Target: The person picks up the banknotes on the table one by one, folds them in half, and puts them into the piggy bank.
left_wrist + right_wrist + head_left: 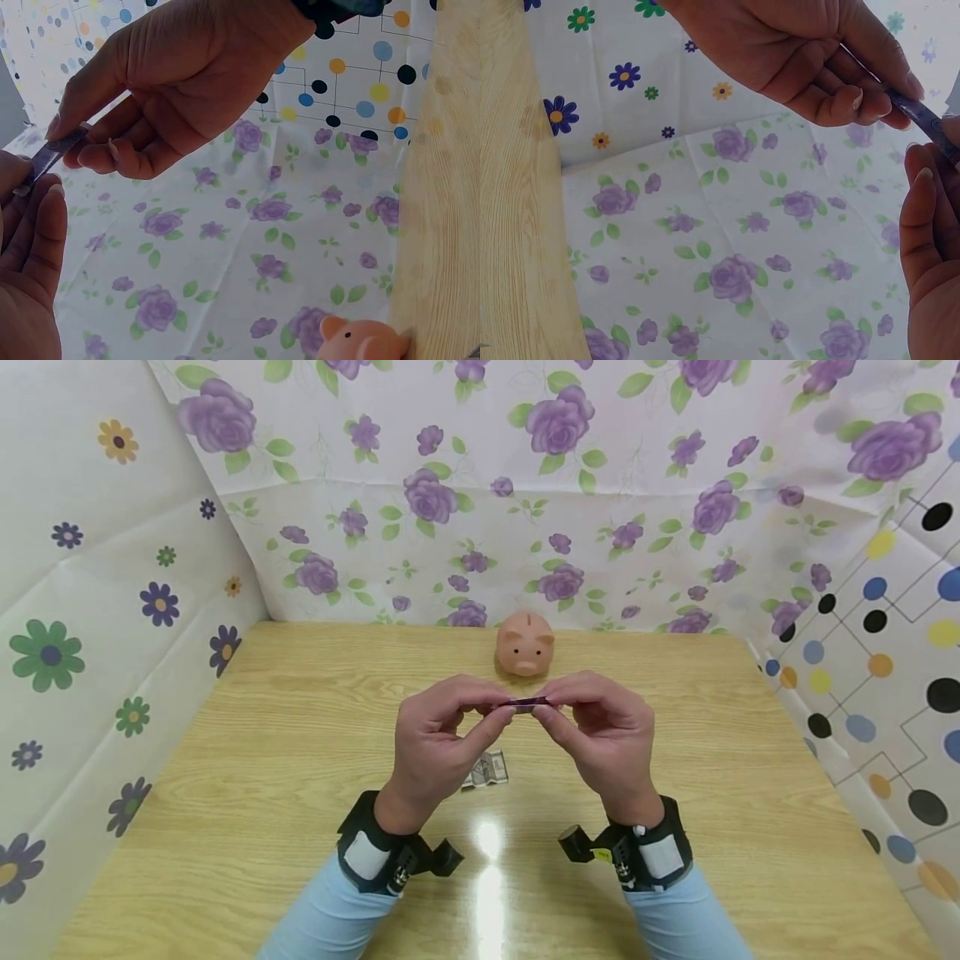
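A narrow, purple folded banknote (525, 702) is stretched between both hands above the table. My left hand (442, 735) pinches one end of it between thumb and index finger, and my right hand (603, 731) does the same at the other end. The right wrist view shows the folded strip (922, 118) with a faint printed pattern; the pinching fingertips cover its ends. Below and beyond the left thumb, a creased greyish banknote (491, 770) lies on the table, partly hidden by the left hand.
A pink piggy bank (525, 645) with a slot on top stands at the back of the wooden table (315, 735), just beyond the hands. Flower-patterned cloth (427, 493) hangs behind the table, with patterned sheets on both sides.
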